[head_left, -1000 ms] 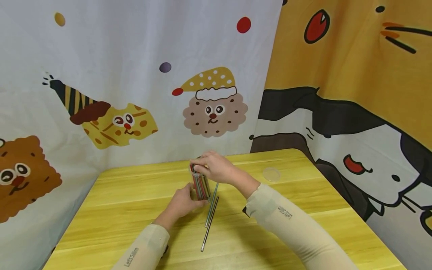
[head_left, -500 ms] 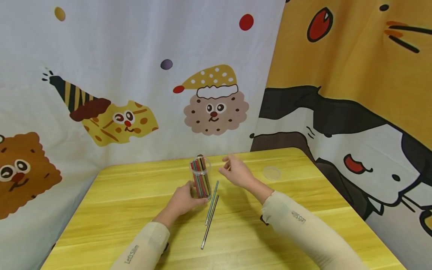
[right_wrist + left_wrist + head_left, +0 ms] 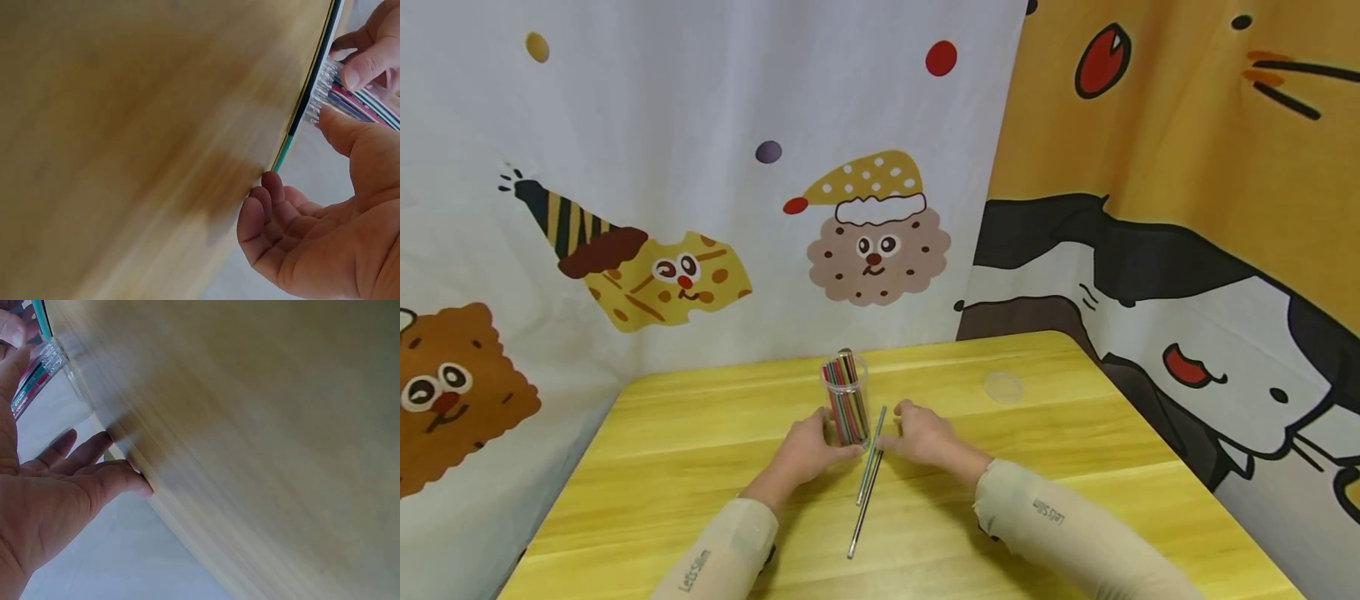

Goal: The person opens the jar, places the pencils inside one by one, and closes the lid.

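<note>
A clear plastic cup (image 3: 850, 417) full of colored pencils (image 3: 841, 371) stands upright on the table. My left hand (image 3: 808, 450) holds it low down, with the thumb at the base in front and fingers behind. Two loose pencils lie just right of the cup: a teal pencil (image 3: 871, 457) and a dark pencil (image 3: 862, 518). My right hand (image 3: 921, 435) is beside their far ends, thumb and fingers apart. In the right wrist view its loosely bent fingertips rest at the table, close to the teal pencil end (image 3: 282, 154). Whether they touch it is hard to tell.
A clear round lid (image 3: 1003, 387) lies flat at the back right of the yellow wood-grain table (image 3: 700, 417). Cartoon-printed curtains (image 3: 700, 125) hang behind the table and along its right side.
My right hand has left the cup's top, where its fingers were among the pencils, moved right, then come down beside the loose pencils. My left hand stays at the cup.
</note>
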Motion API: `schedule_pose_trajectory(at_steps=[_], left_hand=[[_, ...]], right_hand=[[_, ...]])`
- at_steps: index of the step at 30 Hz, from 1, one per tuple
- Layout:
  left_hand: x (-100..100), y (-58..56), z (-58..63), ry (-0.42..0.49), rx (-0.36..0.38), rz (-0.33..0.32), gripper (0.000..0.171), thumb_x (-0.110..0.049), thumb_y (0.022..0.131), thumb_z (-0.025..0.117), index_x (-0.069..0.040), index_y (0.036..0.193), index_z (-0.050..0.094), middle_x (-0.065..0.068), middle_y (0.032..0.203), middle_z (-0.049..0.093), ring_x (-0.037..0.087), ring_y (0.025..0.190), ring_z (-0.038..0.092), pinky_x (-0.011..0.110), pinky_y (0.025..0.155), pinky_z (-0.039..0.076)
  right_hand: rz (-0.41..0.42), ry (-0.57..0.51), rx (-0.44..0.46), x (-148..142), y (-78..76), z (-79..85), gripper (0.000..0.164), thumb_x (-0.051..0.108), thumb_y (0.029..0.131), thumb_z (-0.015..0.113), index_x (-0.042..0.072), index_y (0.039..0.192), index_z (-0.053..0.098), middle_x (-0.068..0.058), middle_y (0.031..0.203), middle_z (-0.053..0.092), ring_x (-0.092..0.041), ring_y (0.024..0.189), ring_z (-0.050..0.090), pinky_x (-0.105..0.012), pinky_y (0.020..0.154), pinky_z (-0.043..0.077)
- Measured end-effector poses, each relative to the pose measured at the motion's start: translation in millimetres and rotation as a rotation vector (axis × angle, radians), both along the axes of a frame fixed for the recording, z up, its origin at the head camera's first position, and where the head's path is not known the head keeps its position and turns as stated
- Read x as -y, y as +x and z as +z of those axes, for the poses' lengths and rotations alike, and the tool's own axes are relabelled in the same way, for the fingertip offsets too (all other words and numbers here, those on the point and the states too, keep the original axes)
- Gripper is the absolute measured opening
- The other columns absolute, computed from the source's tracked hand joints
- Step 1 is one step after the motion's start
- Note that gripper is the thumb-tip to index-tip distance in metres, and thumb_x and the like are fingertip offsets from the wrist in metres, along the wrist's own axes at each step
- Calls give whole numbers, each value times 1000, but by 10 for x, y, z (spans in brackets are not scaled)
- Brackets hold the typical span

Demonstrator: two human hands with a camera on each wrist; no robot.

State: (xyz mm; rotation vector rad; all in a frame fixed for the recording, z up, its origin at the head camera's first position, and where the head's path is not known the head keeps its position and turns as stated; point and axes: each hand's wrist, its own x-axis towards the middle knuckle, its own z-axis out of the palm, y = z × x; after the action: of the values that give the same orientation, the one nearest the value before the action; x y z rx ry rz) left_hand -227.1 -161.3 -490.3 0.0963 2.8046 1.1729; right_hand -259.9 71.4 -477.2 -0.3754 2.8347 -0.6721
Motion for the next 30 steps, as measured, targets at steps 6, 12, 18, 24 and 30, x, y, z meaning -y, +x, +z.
schedule_pose_trajectory(at_steps=[6, 12, 18, 24, 30], left_hand=[[-4, -5, -19, 1, -11, 0, 77, -45, 84, 92, -3, 140, 59, 16, 120, 74, 26, 106, 71, 52, 93, 60], [-1, -1, -19, -12, -7, 2, 78, -46, 84, 92, -3, 140, 59, 15, 120, 74, 25, 105, 70, 51, 92, 60], [-4, 5, -30, -17, -2, 3, 79, -47, 84, 91, -3, 141, 58, 15, 121, 74, 25, 106, 70, 51, 93, 60], [-13, 14, -18, -12, -10, -1, 78, -47, 84, 91, -3, 140, 59, 15, 121, 75, 25, 106, 71, 51, 93, 60], [-18, 10, -13, -15, -8, 4, 77, -46, 84, 91, -4, 140, 59, 15, 121, 75, 27, 108, 71, 52, 95, 60]], right_hand=[[-10, 49, -23, 35, 8, -13, 73, 52, 93, 81, 7, 145, 57, -11, 123, 74, -30, 113, 71, -49, 90, 60], [-25, 57, -19, 14, -26, -47, 69, 51, 94, 80, 9, 145, 58, -10, 129, 74, -29, 115, 71, -48, 89, 60], [-26, 65, -24, 24, -25, -84, 81, 60, 89, 82, 9, 146, 58, -11, 137, 71, -34, 125, 67, -54, 98, 57], [-41, 68, -31, 16, -78, -89, 50, 38, 105, 68, 8, 144, 58, -12, 104, 77, -25, 85, 70, -39, 67, 54], [-40, 71, -46, 10, -90, -97, 65, 47, 97, 78, 7, 144, 58, -11, 119, 78, -23, 91, 72, -38, 69, 56]])
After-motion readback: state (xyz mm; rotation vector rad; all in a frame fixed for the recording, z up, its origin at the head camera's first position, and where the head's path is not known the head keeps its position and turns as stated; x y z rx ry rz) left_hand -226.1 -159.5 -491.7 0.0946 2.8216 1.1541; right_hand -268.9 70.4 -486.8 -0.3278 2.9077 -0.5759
